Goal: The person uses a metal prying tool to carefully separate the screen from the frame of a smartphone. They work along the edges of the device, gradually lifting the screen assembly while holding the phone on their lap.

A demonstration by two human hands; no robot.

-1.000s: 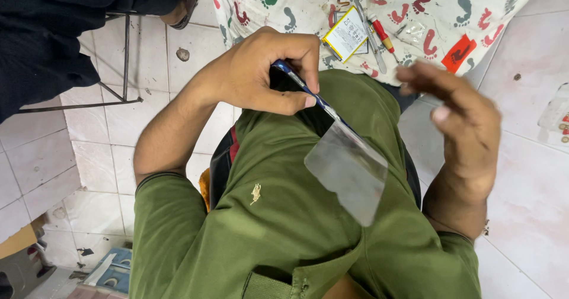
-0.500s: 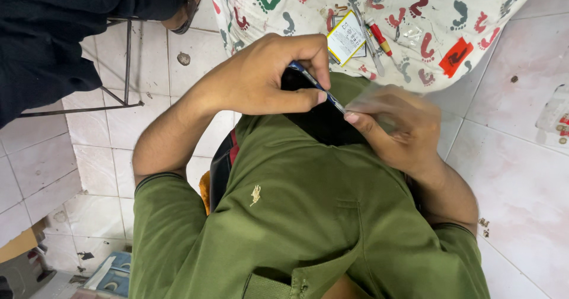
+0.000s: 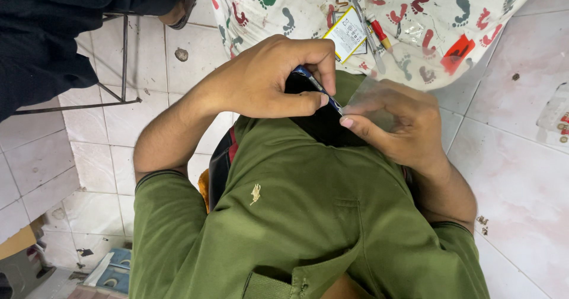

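My left hand point(image 3: 267, 82) grips a thin blue-handled tool point(image 3: 314, 84), its tip pointing down to the right. My right hand point(image 3: 397, 124) pinches a clear plastic film point(image 3: 370, 100) right at the tool's tip, fingers touching the left thumb. Both hands work over a black flat device point(image 3: 323, 124) lying in my lap against my green shirt point(image 3: 296, 216). Most of the device is hidden under my hands.
Ahead lies a white cloth with coloured footprints point(image 3: 427, 14) carrying a flat white-and-yellow pack point(image 3: 347, 33), a red-handled screwdriver point(image 3: 379, 32) and a red sticker point(image 3: 457, 50). A person in black point(image 3: 53, 32) sits at the upper left by a metal frame point(image 3: 124, 62). The floor is tiled.
My right hand, held apart a second ago with the film hanging from the tool, has moved in to the tool tip and now pinches the film there. The left hand has barely shifted.
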